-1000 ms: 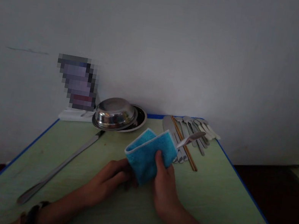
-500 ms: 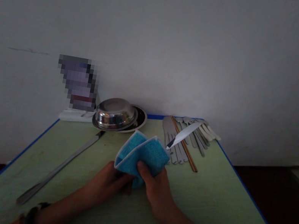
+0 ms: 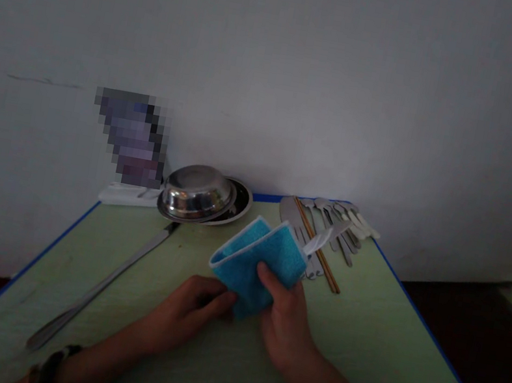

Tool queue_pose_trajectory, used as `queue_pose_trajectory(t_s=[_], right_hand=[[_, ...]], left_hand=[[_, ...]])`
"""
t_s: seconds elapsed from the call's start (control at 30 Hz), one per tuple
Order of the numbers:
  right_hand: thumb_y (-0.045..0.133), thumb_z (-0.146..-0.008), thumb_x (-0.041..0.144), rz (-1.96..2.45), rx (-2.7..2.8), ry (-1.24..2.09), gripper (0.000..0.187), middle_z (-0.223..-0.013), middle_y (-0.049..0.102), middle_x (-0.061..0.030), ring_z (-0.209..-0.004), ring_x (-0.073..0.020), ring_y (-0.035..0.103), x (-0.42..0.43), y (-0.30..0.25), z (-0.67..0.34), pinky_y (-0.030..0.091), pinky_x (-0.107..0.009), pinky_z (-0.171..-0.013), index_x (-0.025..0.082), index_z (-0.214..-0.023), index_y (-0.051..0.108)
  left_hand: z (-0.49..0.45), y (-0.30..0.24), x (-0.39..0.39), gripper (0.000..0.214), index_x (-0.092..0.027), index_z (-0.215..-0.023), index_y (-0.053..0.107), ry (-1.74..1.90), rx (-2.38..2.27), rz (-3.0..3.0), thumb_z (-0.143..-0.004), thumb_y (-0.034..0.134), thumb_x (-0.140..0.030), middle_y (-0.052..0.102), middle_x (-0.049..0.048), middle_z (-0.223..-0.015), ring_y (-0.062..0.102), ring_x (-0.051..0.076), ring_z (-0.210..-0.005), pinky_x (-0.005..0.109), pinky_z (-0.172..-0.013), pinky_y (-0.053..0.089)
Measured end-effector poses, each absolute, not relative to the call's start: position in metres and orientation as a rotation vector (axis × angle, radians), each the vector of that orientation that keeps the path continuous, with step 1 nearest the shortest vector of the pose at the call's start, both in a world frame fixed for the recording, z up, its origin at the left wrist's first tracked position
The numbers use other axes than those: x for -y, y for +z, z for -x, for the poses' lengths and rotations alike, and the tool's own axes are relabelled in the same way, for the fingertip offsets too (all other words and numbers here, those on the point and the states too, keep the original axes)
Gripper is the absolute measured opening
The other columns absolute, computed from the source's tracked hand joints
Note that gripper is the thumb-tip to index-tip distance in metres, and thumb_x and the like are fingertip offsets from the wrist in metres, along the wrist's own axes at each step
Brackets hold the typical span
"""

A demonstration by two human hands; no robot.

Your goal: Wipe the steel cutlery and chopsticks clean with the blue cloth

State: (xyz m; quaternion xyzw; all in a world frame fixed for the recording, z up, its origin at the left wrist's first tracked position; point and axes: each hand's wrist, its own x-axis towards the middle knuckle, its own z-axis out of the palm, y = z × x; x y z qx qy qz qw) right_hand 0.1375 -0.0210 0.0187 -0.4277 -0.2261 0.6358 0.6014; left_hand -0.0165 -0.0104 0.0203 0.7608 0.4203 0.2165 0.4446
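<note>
My right hand [image 3: 287, 322] grips a folded blue cloth [image 3: 258, 274] with white edging, its thumb pressed flat on the front. From behind the cloth's right side a shiny table knife [image 3: 321, 241] sticks out, its blade slanting up to the right; the cloth hides its middle. My left hand [image 3: 196, 306] is closed at the cloth's lower left edge, in line with the blade. The handle is hidden there, but the left hand appears to hold it.
An upturned steel bowl [image 3: 196, 194] rests on a dark-centred plate [image 3: 246, 203]. Wooden chopsticks [image 3: 322, 263], spoons [image 3: 320, 206] and other cutlery lie at the back right. A long metal utensil [image 3: 105, 284] lies on the left. A blurred-out upright object [image 3: 131, 140] leans by the wall.
The blue cloth has moved to the right and slightly up along the knife with my right hand, covering more of the blade. My left hand has hardly moved.
</note>
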Motion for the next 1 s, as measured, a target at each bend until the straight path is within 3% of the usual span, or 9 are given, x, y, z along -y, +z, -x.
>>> queue_pose_trajectory(t_s=[0.13,0.4,0.57,0.77,0.9,1.0], right_hand=[[0.074,-0.059,0.028,0.925,0.444,1.477,0.029,-0.081,0.066,0.0004,-0.074,-0.0173,0.060,0.021,0.029,-0.139,0.047,-0.032,-0.071,0.021,-0.084,0.060],[0.073,-0.062,0.027,0.857,0.548,1.505,0.029,-0.090,0.068,-0.0003,-0.084,-0.0187,0.061,0.016,0.019,-0.143,0.046,-0.036,-0.080,0.021,-0.089,0.063],[0.072,-0.064,0.037,1.000,0.727,1.616,0.032,-0.088,0.068,-0.0020,-0.083,-0.0190,0.061,0.026,0.014,-0.141,0.043,-0.035,-0.083,0.020,-0.090,0.064],[0.065,-0.066,0.053,1.231,0.630,1.517,0.051,-0.107,0.066,-0.0047,-0.099,-0.0226,0.059,0.028,0.017,-0.136,0.042,-0.036,-0.088,0.021,-0.106,0.060],[0.059,-0.070,0.056,1.191,0.416,1.489,0.057,-0.114,0.064,-0.0060,-0.099,-0.0217,0.060,0.013,0.019,-0.142,0.047,-0.036,-0.082,0.021,-0.114,0.055],[0.061,-0.071,0.052,1.109,0.327,1.394,0.050,-0.110,0.066,-0.0048,-0.093,-0.0200,0.063,0.000,0.022,-0.154,0.051,-0.033,-0.074,0.022,-0.110,0.057]], left_hand=[[0.016,0.021,0.010,0.029,-0.017,-0.073,0.061,0.623,-1.084,-1.896,-0.089,0.043,-0.033,0.059,0.0000,-0.070,0.055,0.013,-0.065,0.022,-0.063,0.044],[0.019,0.019,0.009,0.031,-0.016,-0.070,0.055,0.581,-1.037,-1.856,-0.090,0.041,-0.035,0.049,-0.0030,-0.062,0.048,0.009,-0.054,0.019,-0.050,0.039],[0.022,0.015,0.008,0.031,-0.016,-0.067,0.053,0.565,-1.059,-1.845,-0.088,0.042,-0.036,0.047,-0.0037,-0.057,0.046,0.009,-0.052,0.019,-0.049,0.038],[0.020,0.018,0.006,0.030,-0.016,-0.070,0.057,0.506,-1.032,-1.843,-0.088,0.043,-0.035,0.056,-0.0012,-0.065,0.051,0.011,-0.058,0.020,-0.055,0.042],[0.018,0.023,0.007,0.033,-0.015,-0.072,0.060,0.466,-0.925,-1.908,-0.091,0.040,-0.033,0.058,0.0007,-0.072,0.054,0.012,-0.067,0.021,-0.062,0.042],[0.019,0.026,0.007,0.033,-0.015,-0.071,0.060,0.419,-0.867,-1.912,-0.092,0.040,-0.032,0.058,0.0006,-0.074,0.055,0.011,-0.068,0.020,-0.064,0.042]])
